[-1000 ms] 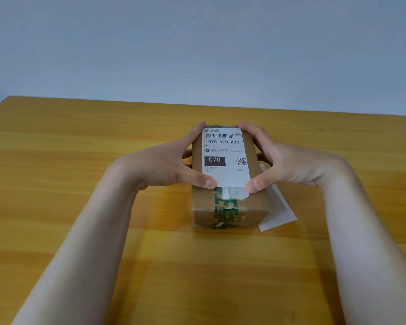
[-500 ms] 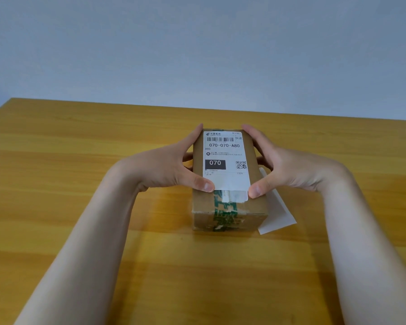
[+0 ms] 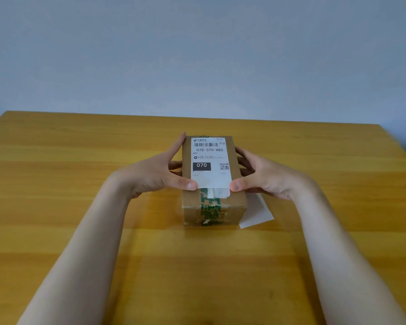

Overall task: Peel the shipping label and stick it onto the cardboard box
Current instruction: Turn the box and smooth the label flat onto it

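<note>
A small cardboard box (image 3: pixel 237 200) with green tape stands in the middle of the wooden table (image 3: pixel 80 184). The white shipping label (image 3: pixel 210 170), printed with a barcode and "070-070-A80", lies flat on the box's top. My left hand (image 3: pixel 155 172) grips the box's left side, its thumb pressing the label's near left corner. My right hand (image 3: pixel 265 177) grips the right side, thumb on the label's near right corner. The fingers behind the box are partly hidden.
A white sheet of backing paper (image 3: pixel 256 212) lies on the table against the box's right side, partly under my right hand. A plain grey wall rises behind the table's far edge.
My right fingers have slid from the box's far right corner down along its side. Both thumbs stay on the label's near corners. The view has tilted a little.
</note>
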The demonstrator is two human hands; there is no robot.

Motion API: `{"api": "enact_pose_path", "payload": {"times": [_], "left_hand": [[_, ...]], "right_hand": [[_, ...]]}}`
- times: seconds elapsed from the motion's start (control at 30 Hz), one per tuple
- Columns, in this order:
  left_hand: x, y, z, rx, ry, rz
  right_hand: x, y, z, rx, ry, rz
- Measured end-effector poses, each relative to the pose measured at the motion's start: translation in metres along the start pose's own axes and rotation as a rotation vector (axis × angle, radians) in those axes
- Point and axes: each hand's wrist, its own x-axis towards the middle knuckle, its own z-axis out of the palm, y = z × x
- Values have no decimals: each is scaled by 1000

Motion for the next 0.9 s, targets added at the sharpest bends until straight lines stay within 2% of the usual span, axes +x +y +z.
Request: {"api": "enact_pose_path", "payload": {"times": [0.13, 0.33, 0.47, 0.63, 0.73, 0.9], "left_hand": [[-7, -11, 4, -83, -86, 32], [-23, -17, 26, -210, 95, 49], [-31, -13, 40, -232, 183, 24], [-43, -10, 48, -213, 224, 19], [-48, -6, 47, -182, 271, 2], [-54, 3, 53, -217, 242, -24]], "right_hand": [[-6, -1, 4, 31, 63, 30], [-28, -13, 22, 8, 134, 25], [-36, -19, 43, 115, 201, 57], [-44, -29, 65, 242, 288, 58], [-47, -36, 73, 246, 342, 85], [-49, -44, 86, 192, 439, 139]]}}
